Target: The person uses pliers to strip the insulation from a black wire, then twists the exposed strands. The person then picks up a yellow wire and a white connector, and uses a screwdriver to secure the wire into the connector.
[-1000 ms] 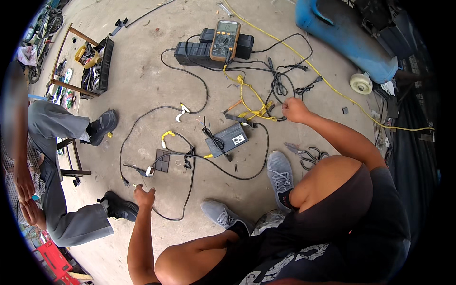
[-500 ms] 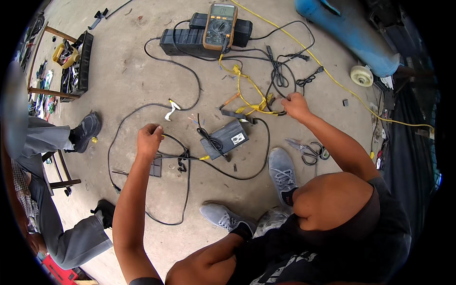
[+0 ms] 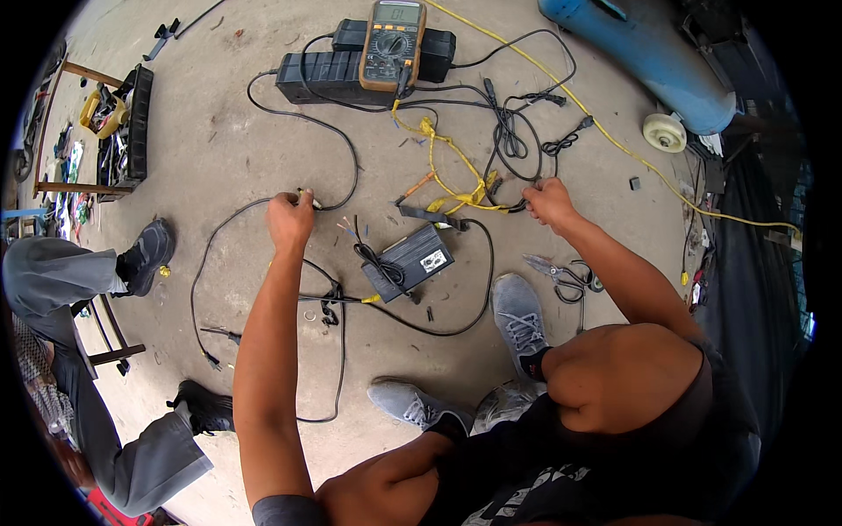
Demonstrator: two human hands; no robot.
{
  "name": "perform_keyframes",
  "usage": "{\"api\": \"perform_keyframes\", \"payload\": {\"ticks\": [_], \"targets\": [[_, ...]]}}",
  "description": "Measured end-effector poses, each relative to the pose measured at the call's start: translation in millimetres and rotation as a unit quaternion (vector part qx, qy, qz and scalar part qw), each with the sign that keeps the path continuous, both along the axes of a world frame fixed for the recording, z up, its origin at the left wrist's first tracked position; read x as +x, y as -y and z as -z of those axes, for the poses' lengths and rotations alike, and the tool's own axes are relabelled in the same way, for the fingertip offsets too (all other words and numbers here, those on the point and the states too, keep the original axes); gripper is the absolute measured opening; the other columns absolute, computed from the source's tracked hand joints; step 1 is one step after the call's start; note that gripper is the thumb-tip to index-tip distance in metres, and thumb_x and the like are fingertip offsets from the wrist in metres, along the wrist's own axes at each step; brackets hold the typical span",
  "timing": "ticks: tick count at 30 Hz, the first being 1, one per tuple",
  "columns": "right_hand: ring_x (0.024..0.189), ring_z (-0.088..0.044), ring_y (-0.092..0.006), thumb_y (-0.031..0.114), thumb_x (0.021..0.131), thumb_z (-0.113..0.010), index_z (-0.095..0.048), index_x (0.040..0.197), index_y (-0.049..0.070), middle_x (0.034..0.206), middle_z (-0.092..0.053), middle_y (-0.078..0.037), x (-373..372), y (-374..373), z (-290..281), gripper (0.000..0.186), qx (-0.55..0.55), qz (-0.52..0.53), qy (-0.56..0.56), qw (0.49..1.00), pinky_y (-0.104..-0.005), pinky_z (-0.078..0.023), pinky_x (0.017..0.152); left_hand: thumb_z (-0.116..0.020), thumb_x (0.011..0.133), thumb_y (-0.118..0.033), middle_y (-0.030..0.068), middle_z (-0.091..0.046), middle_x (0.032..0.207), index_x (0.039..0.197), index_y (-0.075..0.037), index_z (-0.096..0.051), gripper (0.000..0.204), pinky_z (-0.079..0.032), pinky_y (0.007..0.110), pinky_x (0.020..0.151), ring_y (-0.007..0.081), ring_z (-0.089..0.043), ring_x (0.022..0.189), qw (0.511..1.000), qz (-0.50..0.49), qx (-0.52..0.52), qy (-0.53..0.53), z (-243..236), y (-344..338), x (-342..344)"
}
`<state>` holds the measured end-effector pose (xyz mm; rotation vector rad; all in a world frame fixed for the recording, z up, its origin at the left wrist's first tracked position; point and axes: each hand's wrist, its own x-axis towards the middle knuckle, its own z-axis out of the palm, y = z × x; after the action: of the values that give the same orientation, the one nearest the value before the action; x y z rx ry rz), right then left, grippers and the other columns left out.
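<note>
My left hand (image 3: 289, 219) is closed on a black cable (image 3: 346, 190), at the joint where white tape shows beside the fingers. On the right, my right hand (image 3: 550, 204) pinches the black end of a yellow-wrapped test lead (image 3: 474, 195); the fingertips partly hide it. This lead runs up to an orange-framed multimeter (image 3: 392, 48), which lies on black power adapter boxes (image 3: 316, 81). Between my hands, an orange probe (image 3: 417, 185) rests on the floor. Below it sits another black adapter (image 3: 410, 263), with a coiled cord and bare wire ends on it.
Pliers (image 3: 545, 266) and scissors (image 3: 574, 285) lie beside my shoe. Coiled black cords (image 3: 511, 131) and a yellow cable (image 3: 631, 158) stretch across the floor. A blue cylinder (image 3: 645, 66) stands at upper right. At left are a tool tray (image 3: 133, 131) and another person's shoe (image 3: 145, 254).
My left hand has moved up and slightly right, from a lower stretch of black cable to the white-taped joint, now mostly covered. My right hand stays nearly in place.
</note>
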<state>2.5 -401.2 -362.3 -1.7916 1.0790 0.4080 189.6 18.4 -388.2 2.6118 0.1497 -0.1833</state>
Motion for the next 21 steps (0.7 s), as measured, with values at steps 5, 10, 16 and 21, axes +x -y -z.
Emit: {"api": "perform_keyframes", "payload": {"ticks": [5, 10, 16, 21], "targets": [[0.052, -0.056, -0.0143, 0.018, 0.089, -0.062, -0.065, 0.089, -0.006, 0.071, -0.063, -0.009, -13.4, 4.3, 0.1, 0.024, 0.0, 0.021, -0.017, 1.0, -0.0292, -0.042, 0.041, -0.077, 0.075, -0.037, 0.026, -0.07, 0.08, 0.082, 0.007, -0.071, 0.045, -0.053, 0.044, 0.075, 0.0395, -0.07, 0.08, 0.994, -0.019, 0.075, -0.075, -8.5, 22.2, 4.4], [0.053, -0.058, -0.0146, 0.018, 0.089, -0.063, -0.065, 0.089, -0.006, 0.07, -0.064, -0.009, -23.5, 8.4, 4.4, 0.024, -0.014, 0.043, -0.013, 0.999, -0.0293, -0.045, 0.042, -0.077, 0.073, -0.031, 0.0277, -0.069, 0.081, 0.078, 0.008, -0.07, 0.04, -0.053, 0.045, 0.076, 0.0403, -0.069, 0.082, 0.995, -0.043, 0.079, -0.047, 3.5, 19.0, 5.6], [0.05, -0.061, -0.0165, 0.015, 0.084, -0.067, -0.066, 0.076, -0.005, 0.066, -0.065, -0.01, -11.9, 26.2, 13.5, 0.021, -0.06, 0.032, 0.0, 0.998, -0.0302, -0.047, 0.042, -0.073, 0.073, -0.021, 0.0211, -0.069, 0.081, 0.084, 0.009, -0.069, 0.033, -0.051, 0.039, 0.07, 0.0287, -0.067, 0.074, 0.99, -0.084, -0.063, -0.091, 4.0, 9.3, 10.3], [0.05, -0.063, -0.0191, 0.015, 0.078, -0.069, -0.064, 0.065, -0.004, 0.062, -0.066, -0.013, -1.8, 31.9, 25.9, 0.024, -0.11, -0.02, -0.015, 0.994, -0.0328, -0.05, 0.048, -0.069, 0.077, -0.018, 0.003, -0.059, 0.069, 0.083, 0.002, -0.063, 0.022, -0.042, 0.029, 0.057, 0.011, -0.051, 0.061, 0.972, -0.068, -0.22, -0.048, -19.8, 7.7, 11.7]]}}
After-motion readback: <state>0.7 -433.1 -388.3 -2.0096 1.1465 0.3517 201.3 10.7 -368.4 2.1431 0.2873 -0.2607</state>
